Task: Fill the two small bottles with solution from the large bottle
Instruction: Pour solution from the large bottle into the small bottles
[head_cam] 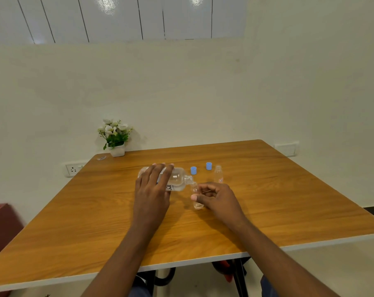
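Observation:
My left hand [153,185] grips the large clear bottle [177,179], tipped on its side with its open neck pointing right, over the mouth of a small clear bottle [196,196]. My right hand [216,196] holds that small bottle upright on the wooden table [96,211], thumb on its left side. The second small bottle [218,174] stands upright and uncapped behind my right hand. Two blue caps [193,170] [209,166] rest on the table beyond the bottles.
A white pot of artificial flowers [115,138] stands at the table's far left edge against the wall, with a small scrap [101,157] beside it. A wall socket [73,168] lies left of the table. A dark red box [1,224] stands at the left.

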